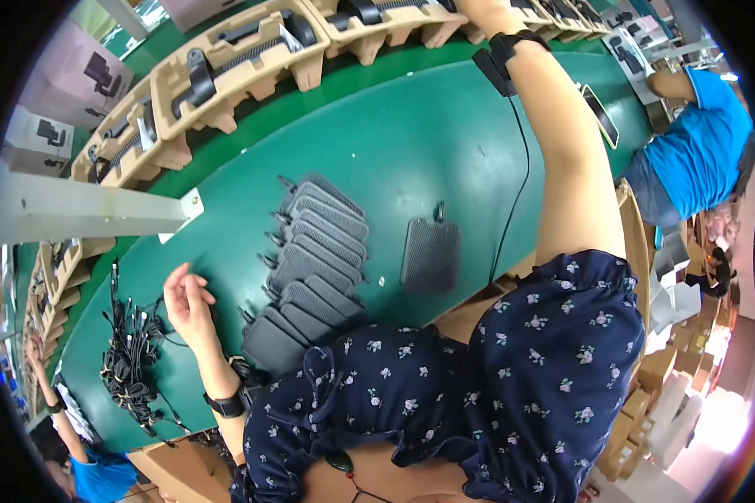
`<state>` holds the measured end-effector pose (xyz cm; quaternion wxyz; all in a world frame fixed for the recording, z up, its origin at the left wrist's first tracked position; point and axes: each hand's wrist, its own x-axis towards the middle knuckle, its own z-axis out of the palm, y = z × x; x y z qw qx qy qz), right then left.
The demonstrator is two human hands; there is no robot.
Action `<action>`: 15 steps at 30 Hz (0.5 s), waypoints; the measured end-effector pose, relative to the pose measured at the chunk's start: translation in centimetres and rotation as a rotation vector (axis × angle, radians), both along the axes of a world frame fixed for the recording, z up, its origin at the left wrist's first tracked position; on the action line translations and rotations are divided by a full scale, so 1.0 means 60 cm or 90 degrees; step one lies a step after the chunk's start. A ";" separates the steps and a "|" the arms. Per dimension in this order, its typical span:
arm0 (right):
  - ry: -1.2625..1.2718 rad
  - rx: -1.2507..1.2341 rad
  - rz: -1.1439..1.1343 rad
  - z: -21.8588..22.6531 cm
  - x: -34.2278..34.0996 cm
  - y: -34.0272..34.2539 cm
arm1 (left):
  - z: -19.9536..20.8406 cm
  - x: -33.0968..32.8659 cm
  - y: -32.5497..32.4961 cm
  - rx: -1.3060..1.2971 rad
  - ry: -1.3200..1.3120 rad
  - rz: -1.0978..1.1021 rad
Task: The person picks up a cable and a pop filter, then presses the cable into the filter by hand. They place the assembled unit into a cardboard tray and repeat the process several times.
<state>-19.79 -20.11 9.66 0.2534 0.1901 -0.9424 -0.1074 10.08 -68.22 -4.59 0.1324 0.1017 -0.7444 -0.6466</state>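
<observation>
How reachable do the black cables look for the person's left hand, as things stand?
Quite likely yes: the left hand appears empty and sits just to the right of the heap of black cables on the green table, with nothing visible blocking the way.

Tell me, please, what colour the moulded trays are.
The trays are light tan, showing best in the head view.

Packing or assembly workshop, factory-like: long green bench point(428, 134), row of tan moulded trays point(310, 74) holding dark parts point(200, 80), stacked flat dark units point(315, 243), heaped black cables point(130, 356), 2 blue-shirted co-workers point(696, 142), cardboard boxes point(629, 427) piled at right.
</observation>
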 end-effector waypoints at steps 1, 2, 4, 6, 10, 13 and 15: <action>0.021 -0.021 0.051 0.015 0.026 -0.021 | 0.003 0.001 0.000 0.006 0.006 -0.004; 0.072 0.104 -0.056 0.038 0.062 -0.052 | 0.001 -0.006 0.005 0.018 0.018 -0.012; 0.128 0.211 -0.052 0.060 0.135 -0.090 | 0.003 -0.004 0.009 0.016 0.021 -0.018; -0.034 0.087 0.134 0.065 0.213 -0.140 | 0.001 0.007 -0.002 0.016 0.032 -0.016; -0.370 0.184 0.282 0.022 0.390 -0.181 | -0.003 0.017 -0.004 0.032 0.039 -0.013; -0.585 0.222 0.252 -0.016 0.496 -0.185 | 0.001 0.015 0.000 0.033 0.031 -0.027; -0.593 0.191 0.262 -0.044 0.505 -0.171 | -0.001 0.014 0.001 0.039 0.031 -0.022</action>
